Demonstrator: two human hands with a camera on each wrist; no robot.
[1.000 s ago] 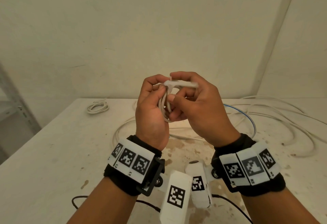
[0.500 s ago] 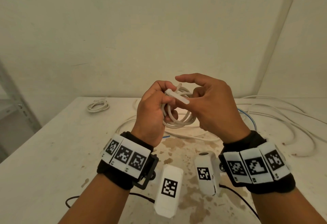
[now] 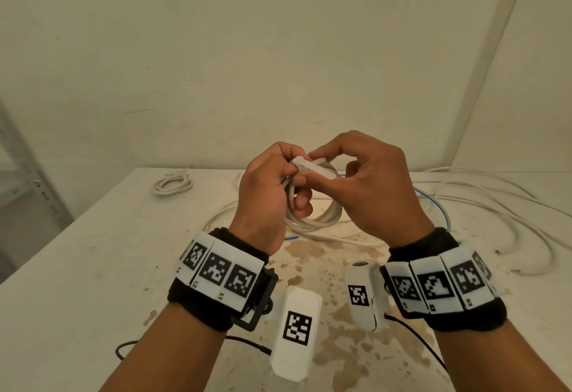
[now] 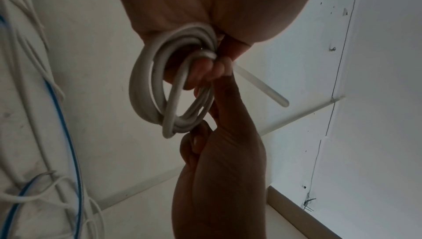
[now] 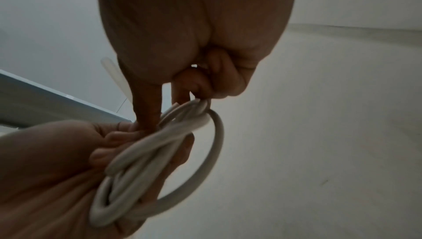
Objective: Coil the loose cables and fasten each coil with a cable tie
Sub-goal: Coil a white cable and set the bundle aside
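A small coil of white cable (image 3: 312,221) hangs in the air above the table, gripped by my left hand (image 3: 298,189) with the fingers curled through its loops. A translucent white cable tie (image 3: 314,169) lies across the top of the coil. My right hand (image 3: 323,170) pinches this tie between index finger and thumb, its other fingers curled. In the left wrist view the coil (image 4: 148,87) hangs from the fingers and the tie's free end (image 4: 262,87) sticks out past them. The right wrist view shows the coil (image 5: 160,145) and the tie (image 5: 116,73) behind the index finger.
A small coiled white cable (image 3: 171,184) lies at the table's back left. Long loose white cables (image 3: 495,206) and a blue one (image 3: 433,203) sprawl over the right half of the stained table (image 3: 93,268). A thin black wire (image 3: 247,342) runs along the front. A metal rack (image 3: 31,175) stands at left.
The coil has turned from edge-on to showing its loops. My right index finger, lifted half a second ago, is back down on the tie. Both hands stay close together.
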